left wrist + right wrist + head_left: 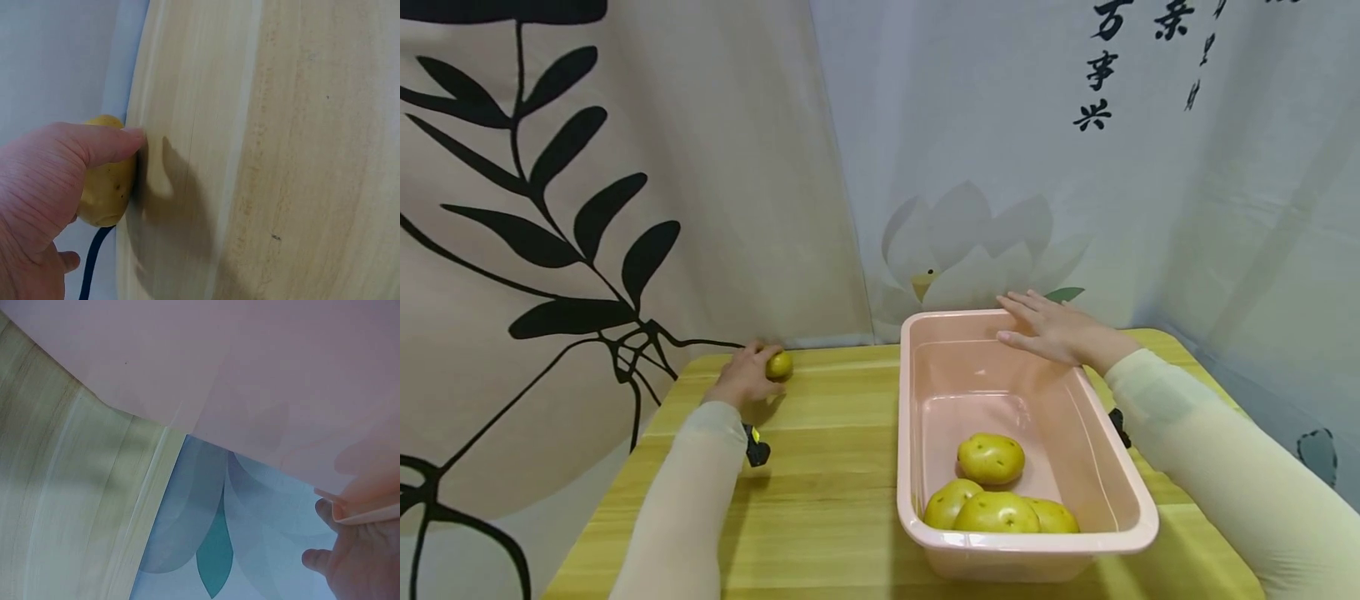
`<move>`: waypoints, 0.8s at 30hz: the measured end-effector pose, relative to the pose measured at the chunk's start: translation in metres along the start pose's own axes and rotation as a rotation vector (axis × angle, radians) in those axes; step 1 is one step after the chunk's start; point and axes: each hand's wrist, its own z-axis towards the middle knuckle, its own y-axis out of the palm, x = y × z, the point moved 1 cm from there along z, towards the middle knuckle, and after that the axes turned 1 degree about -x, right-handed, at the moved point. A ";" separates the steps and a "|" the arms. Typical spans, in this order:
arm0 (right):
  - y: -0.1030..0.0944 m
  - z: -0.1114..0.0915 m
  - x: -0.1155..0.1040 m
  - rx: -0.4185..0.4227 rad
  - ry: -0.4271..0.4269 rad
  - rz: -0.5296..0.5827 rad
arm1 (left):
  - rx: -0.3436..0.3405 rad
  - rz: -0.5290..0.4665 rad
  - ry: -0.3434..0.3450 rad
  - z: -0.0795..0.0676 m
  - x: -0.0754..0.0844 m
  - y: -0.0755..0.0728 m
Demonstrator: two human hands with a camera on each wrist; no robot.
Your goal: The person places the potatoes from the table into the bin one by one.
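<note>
At the far left edge of the table, my left hand (747,375) grips a yellow potato (779,365). In the left wrist view the thumb (115,144) lies across the potato (107,194), which is close to the table edge. My right hand (1054,329) rests over the far right corner of a pink plastic basin (910,417), its fingers fairly straight. From the right wrist, part of that hand (362,562) shows against the rim, and the rest is hidden. Several potatoes (991,458) lie inside the basin, mostly bunched at its near end.
The basin stands on the right half of a wood-grain table (827,467). Behind the table hangs a printed cloth (760,167) with dark leaves, a pale flower and writing. A black strap device (757,447) is worn on the left wrist.
</note>
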 end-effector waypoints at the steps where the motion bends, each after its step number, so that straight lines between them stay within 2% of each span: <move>1: 0.000 0.000 0.000 -0.001 0.002 0.001 | 0.003 -0.002 0.002 0.000 0.000 0.001; 13: 0.002 0.000 0.000 -0.014 -0.001 -0.017 | 0.060 -0.026 -0.010 0.008 0.001 0.012; 24: 0.001 -0.003 -0.002 0.000 -0.008 0.002 | 0.036 -0.037 -0.028 0.006 0.011 0.011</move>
